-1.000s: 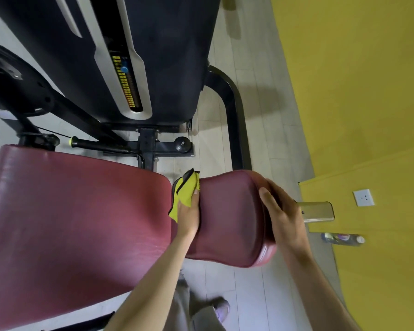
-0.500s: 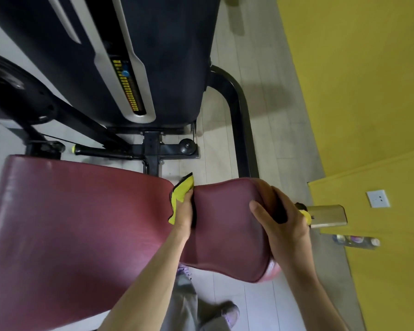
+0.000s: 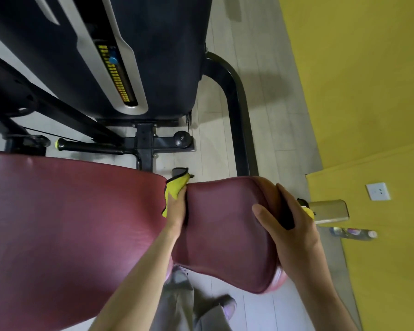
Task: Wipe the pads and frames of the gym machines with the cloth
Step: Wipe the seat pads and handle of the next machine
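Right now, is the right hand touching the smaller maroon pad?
Touching. The head view shows the right hand gripping the smaller maroon pad: thumb lying on its top face, fingers curled over its end.

A yellow wall (image 3: 356,68) is running along the right side, meeting a pale plank floor (image 3: 268,115). A white socket plate (image 3: 378,191) is sitting on the wall's lower section. A bottle (image 3: 353,233) is lying on its side at the floor's edge, against the wall foot. Soft shadow is falling across the planks.
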The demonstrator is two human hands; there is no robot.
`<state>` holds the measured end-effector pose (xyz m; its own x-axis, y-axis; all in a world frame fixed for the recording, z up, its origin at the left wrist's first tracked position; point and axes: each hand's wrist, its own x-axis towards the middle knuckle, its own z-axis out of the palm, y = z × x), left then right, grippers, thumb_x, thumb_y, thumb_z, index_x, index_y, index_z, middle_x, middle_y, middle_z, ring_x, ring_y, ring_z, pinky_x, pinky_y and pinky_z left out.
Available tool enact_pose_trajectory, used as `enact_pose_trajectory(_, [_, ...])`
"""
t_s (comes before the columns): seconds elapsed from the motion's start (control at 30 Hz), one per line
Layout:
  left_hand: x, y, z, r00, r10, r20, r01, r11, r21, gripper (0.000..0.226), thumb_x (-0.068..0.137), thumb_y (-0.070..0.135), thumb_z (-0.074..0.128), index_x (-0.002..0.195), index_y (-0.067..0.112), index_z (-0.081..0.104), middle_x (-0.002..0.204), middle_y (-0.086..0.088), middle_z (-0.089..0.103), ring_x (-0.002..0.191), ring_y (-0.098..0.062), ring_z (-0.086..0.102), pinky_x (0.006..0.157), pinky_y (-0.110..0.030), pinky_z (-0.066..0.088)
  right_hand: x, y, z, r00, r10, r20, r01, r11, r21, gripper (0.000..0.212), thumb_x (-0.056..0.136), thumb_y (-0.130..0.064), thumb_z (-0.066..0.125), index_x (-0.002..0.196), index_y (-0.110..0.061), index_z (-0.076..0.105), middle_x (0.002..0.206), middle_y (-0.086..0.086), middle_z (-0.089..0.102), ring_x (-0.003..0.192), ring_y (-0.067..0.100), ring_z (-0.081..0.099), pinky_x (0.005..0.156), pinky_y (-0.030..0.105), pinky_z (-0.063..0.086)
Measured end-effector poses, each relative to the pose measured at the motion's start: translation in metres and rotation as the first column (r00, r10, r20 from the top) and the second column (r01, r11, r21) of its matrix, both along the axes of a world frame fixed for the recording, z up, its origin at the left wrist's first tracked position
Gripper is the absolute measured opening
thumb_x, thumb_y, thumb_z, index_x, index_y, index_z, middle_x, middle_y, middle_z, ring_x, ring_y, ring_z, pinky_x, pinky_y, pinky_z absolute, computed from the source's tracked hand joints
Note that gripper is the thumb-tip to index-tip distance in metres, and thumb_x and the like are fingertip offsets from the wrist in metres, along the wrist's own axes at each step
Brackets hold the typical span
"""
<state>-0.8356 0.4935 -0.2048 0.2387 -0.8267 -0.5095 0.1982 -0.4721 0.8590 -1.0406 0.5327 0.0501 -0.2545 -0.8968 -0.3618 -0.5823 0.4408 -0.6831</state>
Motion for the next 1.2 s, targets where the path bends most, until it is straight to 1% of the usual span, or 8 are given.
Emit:
enact_pose_trajectory(0.17, [0.018,-0.012,-0.059,0.996,-0.049,-0.080,0.044,0.997,-0.063,0.021,0.104,0.012,0.046,0.090,0.022,0.058,0.095,0.009,0.051,0.089,-0.008,0.047,0.085,-0.033,0.037,-0.005,0.001,-0.011,0.999,0.003,-0.040,-0.005,0.998,-0.060,0.079,0.073,-0.076,0.068,0.145,-0.048,0.049,0.111,-0.047,0.055,0.109,-0.013,0.052,0.097,0.025,0.041])
enact_pose_trajectory(0.27, [0.018,0.002,-0.060,0.986,0.018,-0.168,-0.008,0.998,0.059,0.031,0.100,0.030,0.048,0.122,0.033,0.071,0.116,0.006,0.063,0.109,-0.015,0.055,0.104,-0.038,0.042,-0.004,0.001,-0.011,0.999,0.018,-0.043,-0.021,0.998,-0.057,0.079,0.073,-0.074,0.063,0.146,-0.047,0.049,0.112,-0.046,0.052,0.113,-0.008,0.050,0.098,0.027,0.042])
enact_pose_trajectory(0.43, [-0.017,0.050,0.020,0.995,0.084,-0.061,-0.066,0.966,0.249,0.025,0.087,0.042,0.054,0.096,0.039,0.077,0.098,0.014,0.074,0.102,-0.019,0.066,0.104,-0.045,0.049,0.003,0.000,0.000,0.998,0.052,-0.042,-0.055,0.995,-0.084,0.076,0.082,-0.068,0.069,0.149,-0.039,0.048,0.115,-0.036,0.054,0.118,0.003,0.055,0.092,0.025,0.039])
enact_pose_trajectory(0.53, [-0.049,0.090,0.087,0.991,0.086,-0.100,-0.063,0.975,0.213,0.058,0.081,0.060,0.063,0.131,0.032,0.066,0.129,0.011,0.070,0.125,-0.015,0.062,0.113,-0.048,0.043,0.005,0.000,0.007,0.997,0.057,-0.049,-0.060,0.996,-0.069,0.071,0.088,-0.054,0.071,0.151,-0.033,0.047,0.131,-0.013,0.062,0.128,0.020,0.056,0.093,0.028,0.040])
enact_pose_trajectory(0.73, [-0.074,0.148,0.135,0.996,-0.035,-0.086,0.042,0.996,0.078,0.079,0.077,0.092,0.038,0.139,0.043,0.032,0.137,0.043,0.027,0.129,0.027,0.022,0.112,-0.014,0.016,0.004,0.004,0.007,0.997,0.072,-0.039,-0.075,0.994,-0.075,0.074,0.088,-0.059,0.072,0.151,-0.031,0.047,0.134,-0.008,0.064,0.125,0.020,0.059,0.093,0.031,0.044])
enact_pose_trajectory(0.93, [-0.037,0.128,0.027,0.998,-0.030,0.055,0.022,0.989,0.149,0.056,0.094,0.078,0.039,0.110,0.029,0.060,0.107,0.016,0.064,0.099,0.003,0.061,0.111,-0.035,0.042,-0.002,0.003,-0.001,0.995,0.080,-0.056,-0.084,0.994,-0.071,0.069,0.090,-0.053,0.069,0.151,-0.034,0.046,0.113,-0.028,0.054,0.105,-0.003,0.047,0.076,0.004,0.035])
enact_pose_trajectory(1.03, [-0.020,0.125,-0.028,0.998,0.064,0.016,-0.066,0.970,0.234,0.072,0.091,0.081,0.041,0.143,0.032,0.053,0.138,0.016,0.062,0.131,-0.004,0.055,0.117,-0.041,0.039,-0.004,0.002,-0.006,0.997,0.065,-0.049,-0.069,0.994,-0.087,0.066,0.088,-0.055,0.070,0.148,-0.036,0.049,0.103,-0.043,0.050,0.095,-0.008,0.053,0.080,0.005,0.039])
enact_pose_trajectory(1.2, [-0.016,0.118,-0.063,0.973,0.230,-0.013,-0.209,0.908,0.362,0.065,0.081,0.069,0.053,0.131,0.029,0.063,0.126,0.005,0.071,0.122,-0.018,0.064,0.111,-0.048,0.046,-0.008,0.001,-0.011,0.998,0.065,-0.018,-0.067,0.994,-0.087,0.054,0.088,-0.053,0.073,0.138,-0.042,0.056,0.100,-0.043,0.058,0.097,-0.019,0.056,0.083,0.007,0.043])
